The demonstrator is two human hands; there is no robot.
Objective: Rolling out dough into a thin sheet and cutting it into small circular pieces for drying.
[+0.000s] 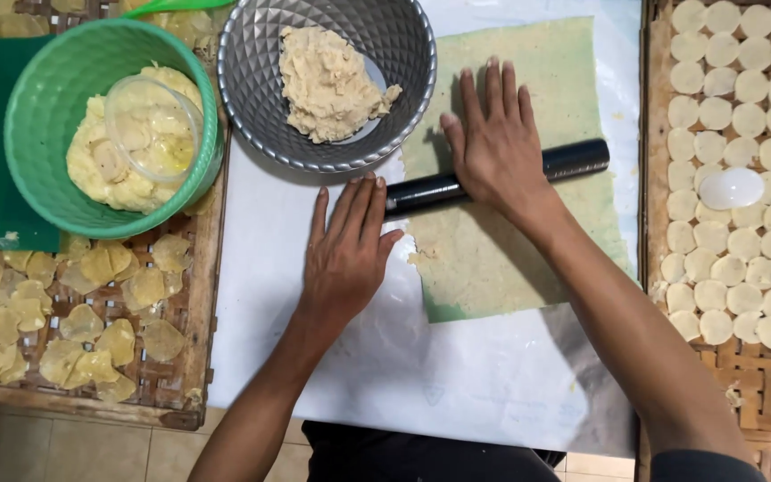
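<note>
A black rolling pin (573, 161) lies across a thin, flattened sheet of pale dough (493, 259) on a white plastic-covered surface (385, 357). My right hand (493, 143) presses flat on the middle of the pin, fingers stretched out. My left hand (345, 254) lies flat with its fingertips against the pin's left end, palm on the plastic. A grey metal bowl (403, 36) just beyond my hands holds a lump of raw dough (327, 80).
A green plastic bowl (37, 107) at the left holds dough scraps and a small clear tub (153, 116). Below it a woven tray (180, 393) carries several thin yellow discs. A woven tray (760, 393) at the right is covered with round white discs and a white lid.
</note>
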